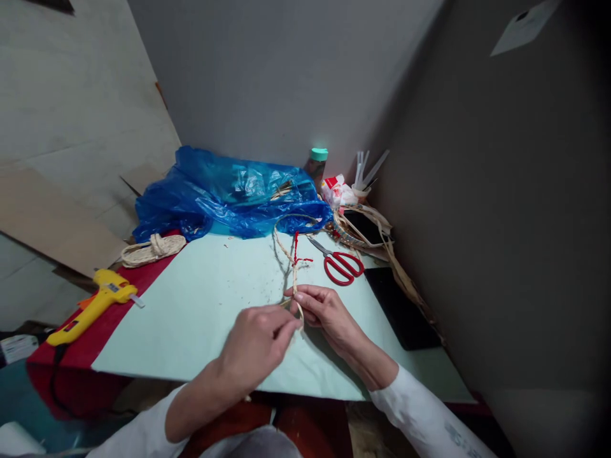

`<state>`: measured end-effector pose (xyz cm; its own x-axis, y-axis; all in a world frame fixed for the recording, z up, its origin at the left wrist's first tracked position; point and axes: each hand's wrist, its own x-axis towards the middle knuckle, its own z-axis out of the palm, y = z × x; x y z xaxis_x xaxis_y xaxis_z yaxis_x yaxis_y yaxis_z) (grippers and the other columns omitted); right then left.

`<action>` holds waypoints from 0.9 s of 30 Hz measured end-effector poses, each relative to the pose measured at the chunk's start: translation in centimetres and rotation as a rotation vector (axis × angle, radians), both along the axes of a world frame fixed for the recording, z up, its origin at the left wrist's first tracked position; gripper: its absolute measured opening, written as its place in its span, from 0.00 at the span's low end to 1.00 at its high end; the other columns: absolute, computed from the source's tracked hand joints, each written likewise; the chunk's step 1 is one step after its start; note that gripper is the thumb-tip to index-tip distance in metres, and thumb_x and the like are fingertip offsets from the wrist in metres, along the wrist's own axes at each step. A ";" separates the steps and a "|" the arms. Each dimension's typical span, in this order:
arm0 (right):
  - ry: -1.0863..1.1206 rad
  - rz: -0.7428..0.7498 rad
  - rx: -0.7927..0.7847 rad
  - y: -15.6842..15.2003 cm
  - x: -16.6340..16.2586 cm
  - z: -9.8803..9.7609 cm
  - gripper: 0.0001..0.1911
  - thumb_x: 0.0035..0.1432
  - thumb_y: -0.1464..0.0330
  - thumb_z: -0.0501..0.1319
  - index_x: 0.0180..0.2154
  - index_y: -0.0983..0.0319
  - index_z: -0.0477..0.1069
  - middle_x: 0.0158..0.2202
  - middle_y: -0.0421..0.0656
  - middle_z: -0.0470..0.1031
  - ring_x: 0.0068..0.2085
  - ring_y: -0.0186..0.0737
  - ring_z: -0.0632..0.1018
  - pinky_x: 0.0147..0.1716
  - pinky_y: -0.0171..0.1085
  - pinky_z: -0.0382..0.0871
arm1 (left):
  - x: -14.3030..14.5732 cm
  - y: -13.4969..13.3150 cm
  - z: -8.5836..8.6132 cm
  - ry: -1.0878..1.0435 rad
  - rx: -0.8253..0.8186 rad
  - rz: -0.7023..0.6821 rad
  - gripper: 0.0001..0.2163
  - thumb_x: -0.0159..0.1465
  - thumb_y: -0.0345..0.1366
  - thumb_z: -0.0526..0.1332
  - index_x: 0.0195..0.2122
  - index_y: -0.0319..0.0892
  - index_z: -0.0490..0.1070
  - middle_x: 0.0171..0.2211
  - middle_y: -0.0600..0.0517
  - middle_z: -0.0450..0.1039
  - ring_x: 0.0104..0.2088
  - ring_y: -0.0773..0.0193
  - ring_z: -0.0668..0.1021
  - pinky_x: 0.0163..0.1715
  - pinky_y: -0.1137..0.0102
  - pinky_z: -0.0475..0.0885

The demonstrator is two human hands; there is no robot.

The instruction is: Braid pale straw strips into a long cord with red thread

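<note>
Straw cord (294,280): lies on the surface (191,305), its long axis running from the hands toward 12 o'clock.
Left hand (258,346): pinching the cord's near end.
Right hand (324,312): grasping the same end, touching the left hand.
Scissors (341,264): 1 o'clock, near.

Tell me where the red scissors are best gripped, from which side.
Probably by the handle loops of the red scissors, from the near right: they lie flat, loops toward the person, blades pointing away-left. The right hand is nearest, though it and the left hand pinch the straw braid.
</note>
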<state>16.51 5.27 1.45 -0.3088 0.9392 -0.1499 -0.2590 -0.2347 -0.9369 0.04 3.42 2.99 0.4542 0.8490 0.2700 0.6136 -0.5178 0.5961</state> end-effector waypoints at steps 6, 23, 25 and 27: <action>-0.034 0.099 0.048 -0.3 0.4 -0.1 0.12 0.61 0.61 0.58 0.35 0.64 0.71 0.26 0.37 0.63 0.24 0.28 0.57 0.23 0.31 0.46 | -1.2 3.7 1.4 -0.417 -0.535 -0.009 0.09 0.63 0.38 0.57 0.40 0.40 0.71 0.38 0.48 0.74 0.39 0.61 0.75 0.41 0.68 0.68; -1.089 0.005 0.514 -1.8 -0.3 0.1 0.09 0.67 0.68 0.48 0.40 0.63 0.64 0.30 0.43 0.76 0.25 0.36 0.72 0.26 0.33 0.54 | 0.3 3.8 -1.4 -0.628 -0.932 0.030 0.09 0.56 0.37 0.62 0.30 0.38 0.64 0.20 0.57 0.65 0.16 0.77 0.57 0.18 0.75 0.46; -1.256 0.010 0.552 -1.9 -0.5 0.1 0.09 0.67 0.68 0.47 0.39 0.63 0.64 0.28 0.44 0.77 0.24 0.38 0.73 0.24 0.35 0.50 | 0.4 3.9 -1.5 -0.582 -0.912 0.044 0.09 0.56 0.38 0.61 0.29 0.38 0.64 0.21 0.56 0.66 0.16 0.77 0.57 0.18 0.75 0.46; -1.381 0.014 0.586 -1.9 -0.7 0.1 0.09 0.67 0.68 0.47 0.39 0.63 0.63 0.25 0.43 0.77 0.23 0.40 0.74 0.23 0.36 0.46 | 0.4 3.9 -1.7 -0.550 -0.897 0.052 0.09 0.56 0.39 0.61 0.29 0.39 0.64 0.20 0.56 0.66 0.16 0.76 0.57 0.17 0.75 0.46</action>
